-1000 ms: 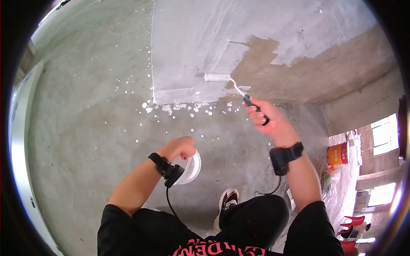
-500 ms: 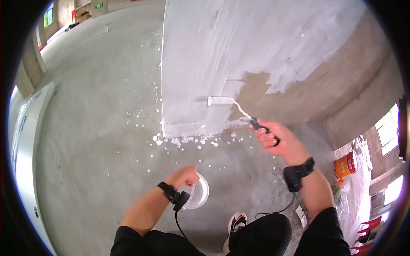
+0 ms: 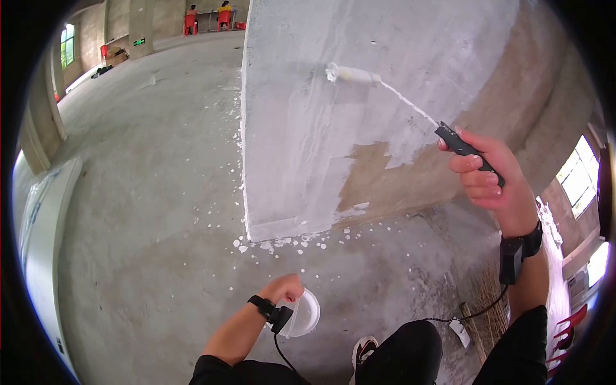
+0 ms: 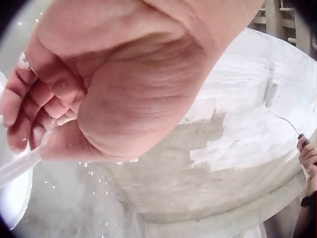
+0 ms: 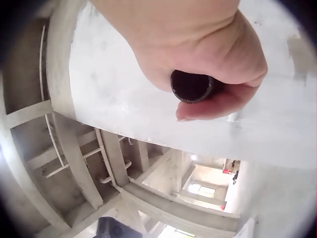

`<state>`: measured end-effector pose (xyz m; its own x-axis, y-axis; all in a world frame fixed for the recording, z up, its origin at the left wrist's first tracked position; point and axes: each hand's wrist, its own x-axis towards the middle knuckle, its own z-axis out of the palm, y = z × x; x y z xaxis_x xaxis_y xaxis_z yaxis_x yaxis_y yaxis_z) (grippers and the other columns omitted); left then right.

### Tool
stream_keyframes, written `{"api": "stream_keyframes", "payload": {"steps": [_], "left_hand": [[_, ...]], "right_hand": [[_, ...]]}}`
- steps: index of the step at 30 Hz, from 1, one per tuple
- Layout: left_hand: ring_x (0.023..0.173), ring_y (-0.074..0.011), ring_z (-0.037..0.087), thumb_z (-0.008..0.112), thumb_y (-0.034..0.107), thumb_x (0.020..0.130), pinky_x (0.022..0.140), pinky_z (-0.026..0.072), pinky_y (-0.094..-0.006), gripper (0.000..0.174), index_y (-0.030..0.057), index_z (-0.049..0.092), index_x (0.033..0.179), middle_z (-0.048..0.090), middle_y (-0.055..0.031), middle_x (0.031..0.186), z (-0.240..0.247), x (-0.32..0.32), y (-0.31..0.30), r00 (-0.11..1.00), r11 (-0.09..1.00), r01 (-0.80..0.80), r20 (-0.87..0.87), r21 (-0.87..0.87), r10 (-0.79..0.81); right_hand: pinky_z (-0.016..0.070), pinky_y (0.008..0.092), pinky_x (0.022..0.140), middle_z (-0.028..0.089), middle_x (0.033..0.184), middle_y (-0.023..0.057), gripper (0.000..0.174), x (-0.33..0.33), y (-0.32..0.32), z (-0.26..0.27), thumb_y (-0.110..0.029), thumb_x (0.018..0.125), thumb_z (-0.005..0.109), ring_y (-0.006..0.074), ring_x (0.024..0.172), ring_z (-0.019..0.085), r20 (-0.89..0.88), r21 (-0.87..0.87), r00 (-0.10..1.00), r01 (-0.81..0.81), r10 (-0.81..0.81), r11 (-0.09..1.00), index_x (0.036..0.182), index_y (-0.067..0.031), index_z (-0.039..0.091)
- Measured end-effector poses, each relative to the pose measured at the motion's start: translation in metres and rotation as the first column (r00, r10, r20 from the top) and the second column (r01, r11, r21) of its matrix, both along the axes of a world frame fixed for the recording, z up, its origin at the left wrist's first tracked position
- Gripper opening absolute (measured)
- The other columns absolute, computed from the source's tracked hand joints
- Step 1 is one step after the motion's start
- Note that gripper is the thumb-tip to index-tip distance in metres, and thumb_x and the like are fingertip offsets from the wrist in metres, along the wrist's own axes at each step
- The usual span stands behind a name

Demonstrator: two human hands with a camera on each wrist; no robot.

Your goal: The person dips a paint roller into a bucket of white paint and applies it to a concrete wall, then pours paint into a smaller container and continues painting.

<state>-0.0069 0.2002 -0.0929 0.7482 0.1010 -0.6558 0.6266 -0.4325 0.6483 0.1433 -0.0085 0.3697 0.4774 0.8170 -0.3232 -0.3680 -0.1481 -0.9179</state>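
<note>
right hand (image 3: 491, 168), in the head view, is wrapped round the paint roller (image 3: 356, 76), its sleeve over the white-coated wall (image 3: 295, 128), inside the left edge, while the left hand (image 3: 284, 289) holds the bucket (image 3: 309, 313) below the bottom edge, with spattered floor (image 3: 147, 192) between. from the left wrist, curled fingers hook the bucket's pale handle (image 4: 20, 166); from the right wrist, fingers close snugly round the roller's round, dark grip end (image 5: 190, 88).

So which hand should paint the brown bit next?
Probably the right hand: it grips the roller, up by the wall near the brown bit. The left hand holds the bucket.
</note>
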Motion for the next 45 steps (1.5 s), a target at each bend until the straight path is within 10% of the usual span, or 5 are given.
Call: {"api": "stream_keyframes", "payload": {"steps": [21, 28, 45], "left_hand": [[0.052, -0.0231, 0.062, 0.051, 0.004, 0.068, 0.048, 0.0475, -0.0339, 0.016, -0.0020, 0.066, 0.065, 0.063, -0.0154, 0.060, -0.013, 0.002, -0.001, 0.995, 0.998, 0.065, 0.077, 0.027, -0.067], [0.052, -0.0234, 0.062, 0.051, 0.002, 0.068, 0.047, 0.0473, -0.0345, 0.016, -0.0056, 0.065, 0.068, 0.062, -0.0169, 0.061, 0.010, -0.004, -0.006, 0.997, 1.000, 0.000, 0.072, -0.024, 0.002], [0.048, -0.0255, 0.059, 0.050, 0.004, 0.065, 0.046, 0.0437, -0.0378, 0.016, -0.0038, 0.063, 0.059, 0.059, -0.0177, 0.054, -0.006, -0.001, -0.016, 0.996, 0.999, -0.016, 0.088, 0.032, 0.013]], "right_hand": [[0.0321, 0.0280, 0.032, 0.046, 0.062, -0.0006, 0.029, -0.082, 0.072, -0.146, -0.038, 0.098, 0.045, 0.0107, 0.036, 0.039, -0.135, 0.126, 0.989, 0.074, -0.056, 0.989, 0.101, -0.0087, 0.046], [0.0327, 0.0272, 0.031, 0.045, 0.060, -0.0002, 0.031, -0.062, 0.081, -0.096, -0.038, 0.097, 0.046, 0.0102, 0.036, 0.040, -0.013, 0.316, 0.996, 0.090, -0.091, 0.945, 0.102, -0.0069, 0.046], [0.0338, 0.0287, 0.030, 0.046, 0.061, 0.0020, 0.032, -0.050, 0.058, -0.150, -0.036, 0.097, 0.046, 0.0118, 0.033, 0.040, -0.038, 0.074, 0.999, 0.017, -0.014, 0.997, 0.101, -0.0047, 0.045]]}}
